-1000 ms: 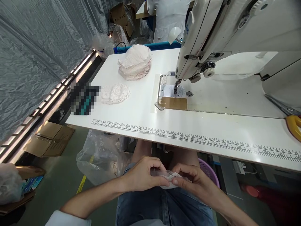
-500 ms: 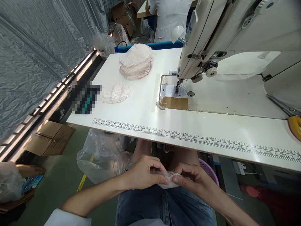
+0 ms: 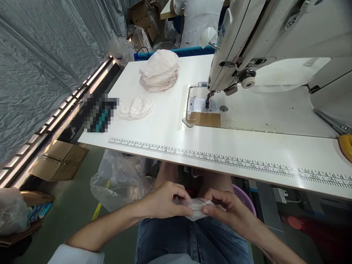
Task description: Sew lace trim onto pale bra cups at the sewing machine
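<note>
Above my lap, in front of the table edge, a small white lace-edged fabric piece (image 3: 197, 209) is stretched between both hands. My left hand (image 3: 170, 201) pinches its left end between thumb and fingers. At the other end my right hand (image 3: 224, 206) is closed on the fabric, thumb on the near side. A dark thread or seam line shows along its upper edge. On the table lie a flat lace piece (image 3: 136, 108) and, behind it, a stack of pale fabric pieces (image 3: 159, 71) with reddish threads at the edges.
A white sewing machine (image 3: 233, 55) stands on the right of the white table (image 3: 165, 128), which has a printed ruler (image 3: 205, 157) along its front. Below hangs a clear plastic bag (image 3: 115, 183); a purple basket (image 3: 244, 198) is partly hidden. Another person (image 3: 202, 22) sits beyond.
My left hand has shifted slightly left, so more of the lace edge shows between my hands. The right hand keeps its grip almost in place.
</note>
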{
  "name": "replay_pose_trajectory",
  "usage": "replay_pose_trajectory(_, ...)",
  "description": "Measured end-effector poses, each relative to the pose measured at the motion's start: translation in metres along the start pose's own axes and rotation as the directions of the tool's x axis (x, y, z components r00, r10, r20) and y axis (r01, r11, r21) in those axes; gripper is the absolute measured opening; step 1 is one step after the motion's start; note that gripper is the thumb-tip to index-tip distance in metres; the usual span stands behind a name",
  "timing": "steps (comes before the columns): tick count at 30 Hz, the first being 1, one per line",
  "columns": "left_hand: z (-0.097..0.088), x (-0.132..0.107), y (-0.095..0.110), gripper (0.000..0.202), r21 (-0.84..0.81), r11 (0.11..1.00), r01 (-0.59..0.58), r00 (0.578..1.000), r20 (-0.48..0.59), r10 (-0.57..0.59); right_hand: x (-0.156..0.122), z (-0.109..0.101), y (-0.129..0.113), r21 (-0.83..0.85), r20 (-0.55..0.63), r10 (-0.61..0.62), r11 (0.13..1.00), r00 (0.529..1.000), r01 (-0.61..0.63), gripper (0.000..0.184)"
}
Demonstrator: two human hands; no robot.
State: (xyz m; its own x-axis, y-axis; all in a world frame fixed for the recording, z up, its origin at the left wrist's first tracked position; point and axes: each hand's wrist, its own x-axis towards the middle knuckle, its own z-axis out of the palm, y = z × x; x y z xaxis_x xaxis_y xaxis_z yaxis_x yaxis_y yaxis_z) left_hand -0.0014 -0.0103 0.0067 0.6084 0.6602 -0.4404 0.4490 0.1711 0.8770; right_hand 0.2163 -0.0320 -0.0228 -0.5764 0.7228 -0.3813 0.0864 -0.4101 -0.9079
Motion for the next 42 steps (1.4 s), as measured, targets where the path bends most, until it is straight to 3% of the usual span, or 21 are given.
replay_pose_trajectory(5,-0.001,0.002,-0.003,0.016,-0.137,0.99,-0.026,0.998,0.052,0.033,-0.002,-0.005,0.003,0.042,-0.017,0.025,0.999,1.0,-0.024,0.029)
replay_pose_trajectory(10,-0.003,0.0,-0.004,0.024,-0.234,0.968,0.095,0.991,0.111,-0.07,-0.004,-0.007,0.009,0.109,-0.042,0.053,0.993,0.998,-0.049,0.032)
replay_pose_trajectory(18,-0.005,-0.003,-0.003,0.034,-0.303,0.939,0.163,0.978,0.175,-0.113,-0.006,-0.009,0.011,0.195,-0.042,0.064,0.979,0.997,-0.054,0.031)
replay_pose_trajectory(27,0.008,0.004,0.001,0.032,-0.241,0.962,0.131,0.991,0.057,-0.12,-0.008,-0.011,0.015,0.161,-0.031,0.054,0.986,0.998,-0.048,0.034)
replay_pose_trajectory(36,0.005,0.004,0.007,0.026,-0.215,0.965,0.149,0.985,0.113,-0.127,0.001,-0.006,-0.001,-0.003,0.045,0.063,0.998,0.997,-0.063,0.028)
replay_pose_trajectory(42,-0.005,-0.002,-0.006,0.031,-0.242,0.954,0.178,0.973,0.187,-0.135,0.002,-0.009,0.007,0.181,0.007,0.096,0.979,0.995,-0.096,0.025)
